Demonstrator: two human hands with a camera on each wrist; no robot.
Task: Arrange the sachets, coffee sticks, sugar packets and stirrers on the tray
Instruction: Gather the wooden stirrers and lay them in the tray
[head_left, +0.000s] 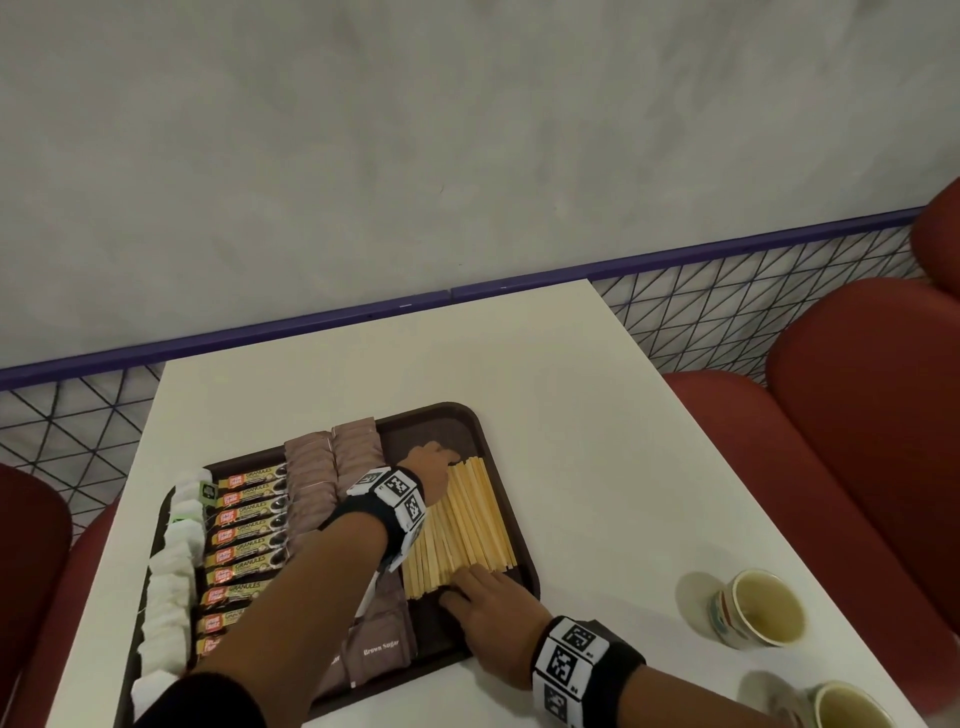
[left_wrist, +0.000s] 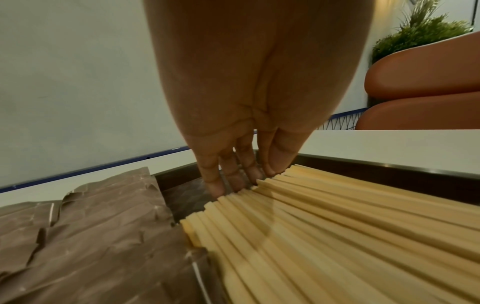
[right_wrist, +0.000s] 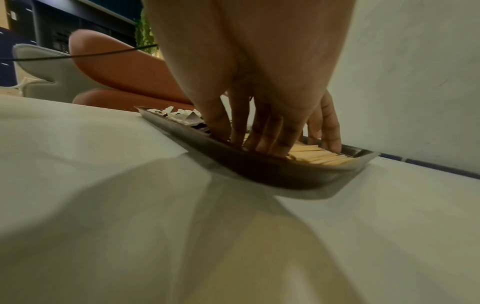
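A dark brown tray (head_left: 511, 462) on the white table holds rows of white sachets (head_left: 169, 571), yellow coffee sticks (head_left: 244, 551), brown sugar packets (head_left: 332, 467) and pale wooden stirrers (head_left: 467, 525). My left hand (head_left: 431, 457) reaches across to the stirrers' far ends, straight fingers (left_wrist: 215, 185) pressing against them. My right hand (head_left: 483, 592) lies flat at their near ends, fingers (right_wrist: 270, 142) pressing on the bundle. The stirrers (left_wrist: 337, 226) fan out slightly between both hands. Neither hand grips anything.
Two paper cups (head_left: 758, 608) (head_left: 847, 706) stand on the table right of the tray. Red seats (head_left: 857, 415) flank the table, a wire-mesh panel and grey wall behind. Bare tabletop (head_left: 597, 415) lies beyond and right of the tray.
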